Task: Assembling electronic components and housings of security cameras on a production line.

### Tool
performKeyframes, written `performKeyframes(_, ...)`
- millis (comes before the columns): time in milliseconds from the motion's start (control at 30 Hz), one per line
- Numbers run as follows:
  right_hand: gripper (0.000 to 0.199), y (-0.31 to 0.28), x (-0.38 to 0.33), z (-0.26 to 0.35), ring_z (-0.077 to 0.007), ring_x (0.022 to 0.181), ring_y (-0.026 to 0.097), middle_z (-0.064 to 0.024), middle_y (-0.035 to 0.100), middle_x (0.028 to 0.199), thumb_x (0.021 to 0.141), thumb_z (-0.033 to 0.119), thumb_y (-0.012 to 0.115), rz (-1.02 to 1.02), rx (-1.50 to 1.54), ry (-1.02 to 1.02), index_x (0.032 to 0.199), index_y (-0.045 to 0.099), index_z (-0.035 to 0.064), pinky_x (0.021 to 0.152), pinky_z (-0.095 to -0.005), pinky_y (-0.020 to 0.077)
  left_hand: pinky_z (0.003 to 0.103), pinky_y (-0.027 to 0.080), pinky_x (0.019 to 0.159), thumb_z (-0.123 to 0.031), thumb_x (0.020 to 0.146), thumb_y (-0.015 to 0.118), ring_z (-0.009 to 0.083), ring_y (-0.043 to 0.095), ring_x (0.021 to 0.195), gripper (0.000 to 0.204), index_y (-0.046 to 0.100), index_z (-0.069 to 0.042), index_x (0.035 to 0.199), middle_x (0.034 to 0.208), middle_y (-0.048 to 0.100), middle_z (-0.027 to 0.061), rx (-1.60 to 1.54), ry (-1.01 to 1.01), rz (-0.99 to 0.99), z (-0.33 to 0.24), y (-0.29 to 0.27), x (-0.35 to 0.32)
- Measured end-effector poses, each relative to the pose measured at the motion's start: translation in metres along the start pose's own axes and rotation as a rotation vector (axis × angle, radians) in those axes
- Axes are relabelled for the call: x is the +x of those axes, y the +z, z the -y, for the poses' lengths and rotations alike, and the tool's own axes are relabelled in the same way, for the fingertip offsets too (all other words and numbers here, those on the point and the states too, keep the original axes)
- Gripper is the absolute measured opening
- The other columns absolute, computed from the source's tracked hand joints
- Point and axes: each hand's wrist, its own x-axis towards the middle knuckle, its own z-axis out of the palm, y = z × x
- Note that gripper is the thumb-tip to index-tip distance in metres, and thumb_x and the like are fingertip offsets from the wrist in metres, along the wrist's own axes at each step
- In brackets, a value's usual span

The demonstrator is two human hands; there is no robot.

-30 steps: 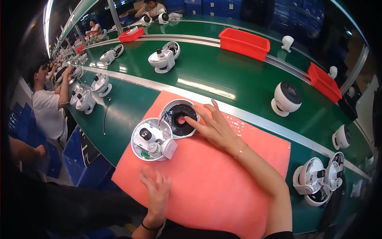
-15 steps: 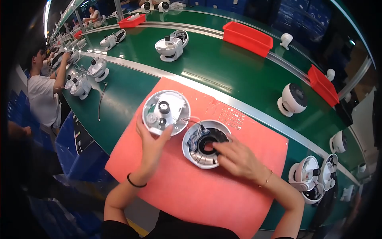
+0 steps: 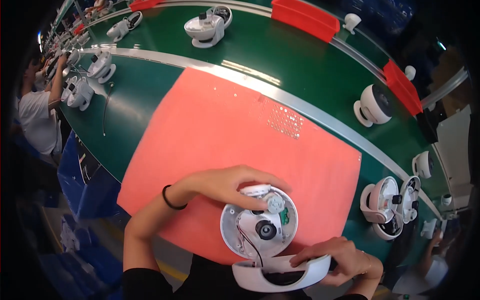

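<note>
While your R hand pinches the white shell just off the near edge of the mat, your L hand, fingers half-curled, clasps the lens half over that edge. Step's prob. positioning both halves; next move needs slack in connecting wires.

No text, label, number or sign can be read on the open white plastic bowl-shaped housing near the flat salmon-pink mat, or around that mat.
</note>
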Motion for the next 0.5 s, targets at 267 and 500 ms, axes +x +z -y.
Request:
performKeyframes(267, 0.058, 0.0, -0.007, -0.028, -0.0285, 0.092, 0.061, -0.0221, 0.059, 0.1, 0.071, 0.008, 0.069, -0.177, 0.244, -0.052, 0.118, 0.037, -0.0027, 0.078, -0.0351, 0.0493, 0.047, 0.035, 0.095, -0.039, 0.09, 0.038, 0.0444, 0.044, 0.112, 0.047, 0.055, -0.001, 0.113, 0.125, 0.044, 0.0206, 0.669, 0.104, -0.584, -0.012, 0.084, -0.089)
performKeyframes(500, 0.056, 0.005, 0.022, -0.019, -0.0146, 0.088, 0.058, -0.0151, 0.057, 0.1, 0.079, 0.009, 0.064, -0.096, 0.361, 0.063, 0.124, 0.033, -0.0018, 0.072, -0.0272, 0.0477, 0.059, 0.023, 0.096, -0.06, 0.085, 0.026, 0.0607, 0.031, 0.111, 0.073, 0.055, 0.001, 0.114, 0.129, 0.026, 0.0385, 0.807, -0.013, -0.421, -0.012, 0.097, -0.083)
